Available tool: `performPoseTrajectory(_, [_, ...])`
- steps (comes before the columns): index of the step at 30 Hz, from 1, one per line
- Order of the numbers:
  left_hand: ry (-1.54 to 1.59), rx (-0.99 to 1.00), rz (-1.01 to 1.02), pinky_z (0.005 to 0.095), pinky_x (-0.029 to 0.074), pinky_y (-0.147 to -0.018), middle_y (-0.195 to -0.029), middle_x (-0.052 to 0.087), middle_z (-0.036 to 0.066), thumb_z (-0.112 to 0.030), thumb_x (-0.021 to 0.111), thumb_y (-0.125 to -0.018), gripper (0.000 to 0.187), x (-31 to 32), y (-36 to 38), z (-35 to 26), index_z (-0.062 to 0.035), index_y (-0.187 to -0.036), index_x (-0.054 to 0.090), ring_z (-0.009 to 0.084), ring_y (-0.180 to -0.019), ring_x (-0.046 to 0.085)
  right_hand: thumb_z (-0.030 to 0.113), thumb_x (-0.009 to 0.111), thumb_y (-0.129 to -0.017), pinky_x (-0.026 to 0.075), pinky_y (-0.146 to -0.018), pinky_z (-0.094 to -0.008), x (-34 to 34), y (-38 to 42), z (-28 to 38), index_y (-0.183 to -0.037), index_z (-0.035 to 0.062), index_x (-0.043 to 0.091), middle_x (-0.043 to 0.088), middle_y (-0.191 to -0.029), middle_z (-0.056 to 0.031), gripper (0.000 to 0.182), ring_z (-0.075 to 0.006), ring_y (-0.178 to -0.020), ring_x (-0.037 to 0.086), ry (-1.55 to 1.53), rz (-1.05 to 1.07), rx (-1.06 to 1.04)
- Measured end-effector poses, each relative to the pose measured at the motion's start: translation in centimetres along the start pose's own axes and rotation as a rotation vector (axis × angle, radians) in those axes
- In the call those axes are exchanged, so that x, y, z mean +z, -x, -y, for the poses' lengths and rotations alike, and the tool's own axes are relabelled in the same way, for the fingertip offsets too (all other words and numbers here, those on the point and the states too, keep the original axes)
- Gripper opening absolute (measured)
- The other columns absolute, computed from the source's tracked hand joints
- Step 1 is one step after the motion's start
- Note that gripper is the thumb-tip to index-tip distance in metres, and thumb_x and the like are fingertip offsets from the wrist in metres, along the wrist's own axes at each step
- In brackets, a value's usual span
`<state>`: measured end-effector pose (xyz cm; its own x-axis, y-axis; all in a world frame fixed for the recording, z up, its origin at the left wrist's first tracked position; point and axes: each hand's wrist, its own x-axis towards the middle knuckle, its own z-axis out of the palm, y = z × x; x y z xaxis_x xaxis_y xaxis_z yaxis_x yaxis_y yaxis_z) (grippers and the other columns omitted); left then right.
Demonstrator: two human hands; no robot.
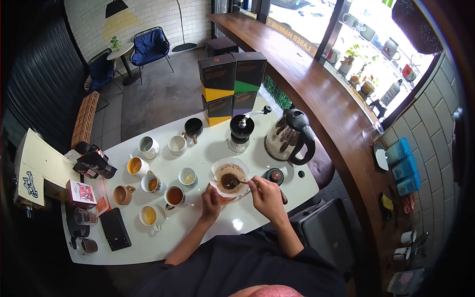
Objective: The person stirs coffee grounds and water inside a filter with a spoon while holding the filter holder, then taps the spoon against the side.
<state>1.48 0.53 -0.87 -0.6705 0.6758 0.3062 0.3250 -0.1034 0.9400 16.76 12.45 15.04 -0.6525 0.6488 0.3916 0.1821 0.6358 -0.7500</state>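
Observation:
A pour-over dripper (pixel 229 176) lined with a white paper filter holds wet brown coffee grounds near the front of the white table (pixel 232 225). My right hand (pixel 267 195) holds a small spoon (pixel 242 182) whose tip is dipped in the grounds. My left hand (pixel 211 203) rests against the dripper's lower left side, steadying it.
Several cups of tea and coffee (pixel 175 195) stand left of the dripper. Behind it are a hand grinder (pixel 241 131), a steel kettle (pixel 288 136) and stacked coffee boxes (pixel 231 86). A black wallet (pixel 115 227) and packets lie at the left. A wooden counter (pixel 316 94) curves along the right.

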Motion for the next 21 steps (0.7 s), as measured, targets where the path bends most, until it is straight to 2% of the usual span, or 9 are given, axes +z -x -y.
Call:
performPoseTrajectory(6, [-0.023,-0.026,-0.001,0.0387,0.043,-0.060,-0.072,0.057,0.015,-0.027,0.041,-0.107,0.032,0.0,0.1,0.6,0.0023,-0.099,0.053,0.0254,-0.064,0.054,0.012,0.061,-0.096,0.041,-0.054,-0.0391,0.0,0.2,0.0,-0.090,-0.0010,0.064,0.057,-0.069,-0.0165,0.015,-0.0312,-0.055,0.055,0.040,-0.007,0.004])
performPoseTrajectory(9, [0.023,0.024,-0.012,0.0385,0.041,-0.058,-0.070,0.055,0.013,-0.027,0.041,-0.107,0.032,0.1,-0.2,-0.1,0.0019,-0.098,0.053,0.0233,-0.061,0.051,0.013,0.060,-0.096,0.044,-0.056,-0.0401,0.4,0.1,-0.2,-0.091,-0.0005,0.064,0.059,-0.071,-0.0170,0.015,-0.0325,-0.058,0.057,0.068,0.025,0.004])
performPoseTrajectory(11, [0.021,-0.022,0.001,0.0376,0.040,-0.056,-0.067,0.052,0.012,-0.027,0.041,-0.107,0.033,0.1,-0.1,0.0,0.0019,-0.098,0.052,0.0214,-0.058,0.049,0.015,0.061,-0.095,0.051,-0.058,-0.0419,0.9,0.2,-0.6,-0.094,0.0019,0.065,0.067,-0.082,-0.0159,0.014,-0.0347,-0.066,0.065,0.154,0.096,-0.027])
performPoseTrajectory(21, [0.068,-0.016,-0.004,0.0370,0.041,-0.057,-0.069,0.053,0.012,-0.028,0.041,-0.107,0.033,0.0,-0.2,-0.2,0.0016,-0.096,0.051,0.0206,-0.061,0.051,0.014,0.059,-0.096,0.047,-0.059,-0.0451,1.5,0.5,0.3,-0.093,0.0020,0.060,0.060,-0.069,-0.0192,0.012,-0.0385,-0.065,0.062,0.080,0.154,0.005])
